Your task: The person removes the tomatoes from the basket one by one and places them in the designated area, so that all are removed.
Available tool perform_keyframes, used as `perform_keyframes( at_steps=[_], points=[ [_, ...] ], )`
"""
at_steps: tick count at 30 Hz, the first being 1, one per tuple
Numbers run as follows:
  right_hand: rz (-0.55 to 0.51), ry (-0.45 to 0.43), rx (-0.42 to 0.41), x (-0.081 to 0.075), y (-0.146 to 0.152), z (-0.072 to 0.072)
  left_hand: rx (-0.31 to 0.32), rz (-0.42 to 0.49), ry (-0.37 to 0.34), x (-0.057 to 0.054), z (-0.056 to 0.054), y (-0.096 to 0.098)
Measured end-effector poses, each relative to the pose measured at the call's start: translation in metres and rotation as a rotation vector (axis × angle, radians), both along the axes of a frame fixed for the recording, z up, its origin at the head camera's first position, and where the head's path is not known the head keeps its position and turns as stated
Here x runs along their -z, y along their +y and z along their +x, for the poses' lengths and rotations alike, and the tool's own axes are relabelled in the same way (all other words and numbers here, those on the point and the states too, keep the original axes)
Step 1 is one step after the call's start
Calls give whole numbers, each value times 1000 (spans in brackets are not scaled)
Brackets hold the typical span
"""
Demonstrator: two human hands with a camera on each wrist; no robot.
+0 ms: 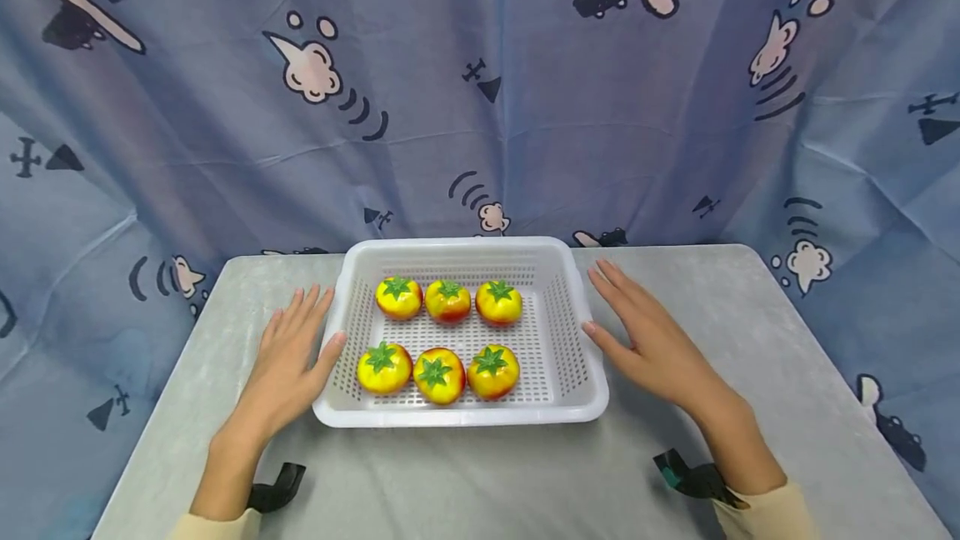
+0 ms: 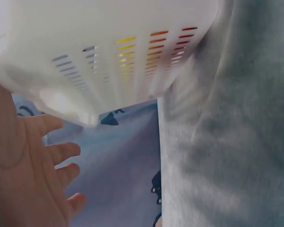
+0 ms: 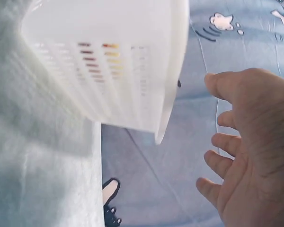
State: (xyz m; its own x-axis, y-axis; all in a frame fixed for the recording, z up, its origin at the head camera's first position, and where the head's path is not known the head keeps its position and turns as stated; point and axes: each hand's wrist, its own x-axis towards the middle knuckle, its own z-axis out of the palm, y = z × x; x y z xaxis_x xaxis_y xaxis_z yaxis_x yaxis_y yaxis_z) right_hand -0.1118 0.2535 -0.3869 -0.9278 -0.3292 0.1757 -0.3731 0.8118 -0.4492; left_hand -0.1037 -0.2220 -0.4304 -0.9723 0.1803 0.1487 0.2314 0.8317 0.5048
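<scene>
A white plastic basket (image 1: 461,417) with slotted walls sits on the table, holding several shiny yellow-and-red tomatoes (image 1: 439,376) with green leafy tops, in two rows of three. My left hand (image 1: 288,365) is at the basket's left side, fingers spread and thumb at the rim; whether it touches cannot be told. In the left wrist view the rim of the basket (image 2: 132,14) hides that thumb. On the other side, my right hand (image 1: 652,336) has its fingers extended and holds nothing. A gap shows between the right thumb (image 3: 220,85) and the basket (image 3: 146,28) in the right wrist view.
Grey cloth covers the table (image 1: 465,482), whose far edge lies just behind the basket. A blue curtain (image 1: 420,182) with printed planes hangs behind and around both sides. Black straps (image 1: 279,486) circle both wrists.
</scene>
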Motion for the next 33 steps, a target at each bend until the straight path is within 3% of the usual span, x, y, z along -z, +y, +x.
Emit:
perform_keyframes(
  at_steps=[6,10,18,29,33],
  points=[
    [31,-50,-84,-14,-18,-2,-4,59,-118,-8,-4,-2],
    [53,-75,-113,-22,-31,-5,-23,113,-160,-10,-5,-2],
    [85,-137,-184,-30,-50,-7,-16,266,-169,0,-8,3],
    [26,-298,-342,-45,-76,-12,-23,462,-261,11,-11,6],
    [39,-336,-402,-47,-86,-18,-27,581,-327,13,-11,5]
  ],
)
